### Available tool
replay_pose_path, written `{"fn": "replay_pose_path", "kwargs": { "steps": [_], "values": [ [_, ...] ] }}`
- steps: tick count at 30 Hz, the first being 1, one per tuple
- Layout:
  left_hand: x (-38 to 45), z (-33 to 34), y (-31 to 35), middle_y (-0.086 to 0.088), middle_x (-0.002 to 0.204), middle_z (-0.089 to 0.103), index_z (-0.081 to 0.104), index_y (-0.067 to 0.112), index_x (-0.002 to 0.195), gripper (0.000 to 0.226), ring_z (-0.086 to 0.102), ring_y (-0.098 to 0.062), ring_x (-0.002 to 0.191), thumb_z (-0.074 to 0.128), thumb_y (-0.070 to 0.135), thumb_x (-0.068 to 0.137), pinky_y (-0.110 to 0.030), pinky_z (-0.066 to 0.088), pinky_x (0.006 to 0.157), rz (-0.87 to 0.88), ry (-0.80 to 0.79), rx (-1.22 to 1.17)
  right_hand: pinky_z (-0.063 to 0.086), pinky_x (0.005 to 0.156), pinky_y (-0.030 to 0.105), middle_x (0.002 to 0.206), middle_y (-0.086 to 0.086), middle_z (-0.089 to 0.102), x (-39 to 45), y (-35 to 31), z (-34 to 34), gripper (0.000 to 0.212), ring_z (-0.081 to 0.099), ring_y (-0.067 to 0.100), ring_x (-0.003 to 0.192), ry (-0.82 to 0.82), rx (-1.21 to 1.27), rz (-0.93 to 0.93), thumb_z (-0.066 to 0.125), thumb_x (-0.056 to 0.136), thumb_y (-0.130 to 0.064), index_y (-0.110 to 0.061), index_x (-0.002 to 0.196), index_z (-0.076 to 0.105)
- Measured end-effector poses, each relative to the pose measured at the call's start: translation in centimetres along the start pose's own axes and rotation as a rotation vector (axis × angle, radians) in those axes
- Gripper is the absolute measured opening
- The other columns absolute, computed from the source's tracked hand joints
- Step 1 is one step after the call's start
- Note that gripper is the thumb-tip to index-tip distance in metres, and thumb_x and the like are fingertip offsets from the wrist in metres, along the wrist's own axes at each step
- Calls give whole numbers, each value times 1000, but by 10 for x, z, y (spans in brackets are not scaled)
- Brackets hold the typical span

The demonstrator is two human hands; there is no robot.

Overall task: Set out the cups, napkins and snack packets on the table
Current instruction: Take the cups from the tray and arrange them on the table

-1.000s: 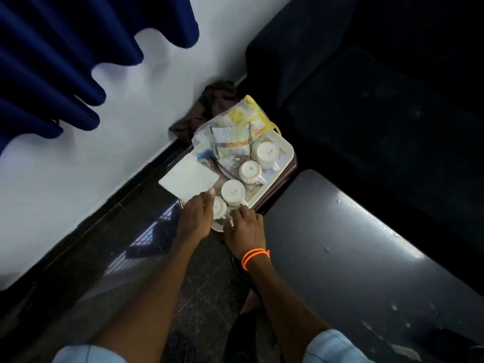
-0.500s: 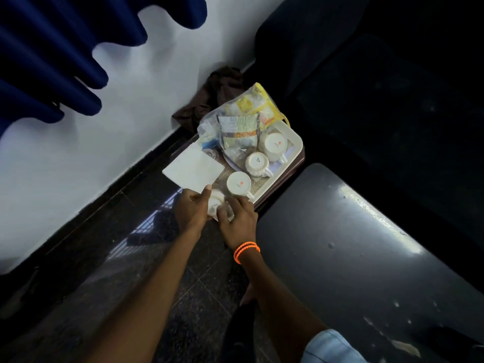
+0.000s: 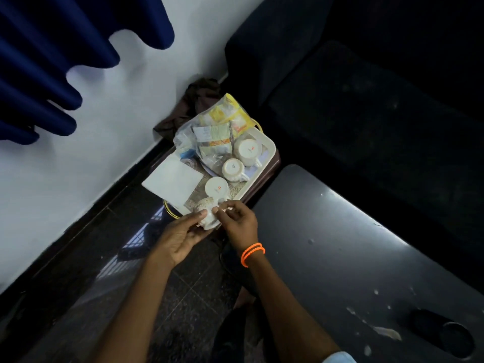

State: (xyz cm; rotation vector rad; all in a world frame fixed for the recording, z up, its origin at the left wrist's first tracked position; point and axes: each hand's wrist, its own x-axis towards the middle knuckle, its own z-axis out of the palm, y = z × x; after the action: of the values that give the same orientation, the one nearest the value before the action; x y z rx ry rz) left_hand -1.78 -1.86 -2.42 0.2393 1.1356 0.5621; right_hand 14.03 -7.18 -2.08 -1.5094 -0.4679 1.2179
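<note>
Cup (image 3: 207, 214) held by both hands' grip: left hand (image 3: 180, 235), right hand (image 3: 238, 221); markings unreadable.

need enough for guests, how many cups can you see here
4. Three sit upside down in a row on the tray: far cup, middle cup, near cup. A fourth is held by both hands. More may hide under the packets.

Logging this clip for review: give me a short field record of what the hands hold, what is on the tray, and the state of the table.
left hand: under a white cup, holding it
right hand: fingertips on the same cup
cup position: lifted at the tray's near edge
tray: three upturned cups, snack packets, white napkin
table: dark, nothing set out yet
</note>
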Motion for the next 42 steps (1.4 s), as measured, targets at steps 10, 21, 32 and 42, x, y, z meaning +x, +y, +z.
{"fn": "replay_pose_path", "kwargs": {
  "steps": [10,21,32,42],
  "values": [
    [43,109,-57,-11,130,75,68,9,133,69,69,-25,128,76,-22,72,-34,58,102,-24,-311,659,58,89,37,107,7,75,3,21,-157,54,70,18,98,-90,54,160,82,62,2,-10,113,70],
    [69,207,-201,-8,134,68,73,11,132,69,69,-22,123,78,-18,70,-34,55,108,243,-544,1352,48,74,7,106,-4,63,-57,88,-274,59,63,-4,94,513,-373,60,91,61,-16,-28,106,54],
    [65,228,-310,-5,135,73,74,10,130,63,67,-17,127,62,-20,75,-37,52,111,251,-639,1459,44,72,4,100,-3,60,-105,139,-326,61,61,-2,90,803,-443,137,87,60,-15,-44,97,48],
    [55,218,-315,-14,141,64,70,4,133,64,60,-27,134,57,-18,75,-32,43,118,294,-524,1479,39,93,34,117,8,60,-109,130,-324,71,54,31,115,830,-652,202,93,53,-26,-12,114,61]
  ]
}}
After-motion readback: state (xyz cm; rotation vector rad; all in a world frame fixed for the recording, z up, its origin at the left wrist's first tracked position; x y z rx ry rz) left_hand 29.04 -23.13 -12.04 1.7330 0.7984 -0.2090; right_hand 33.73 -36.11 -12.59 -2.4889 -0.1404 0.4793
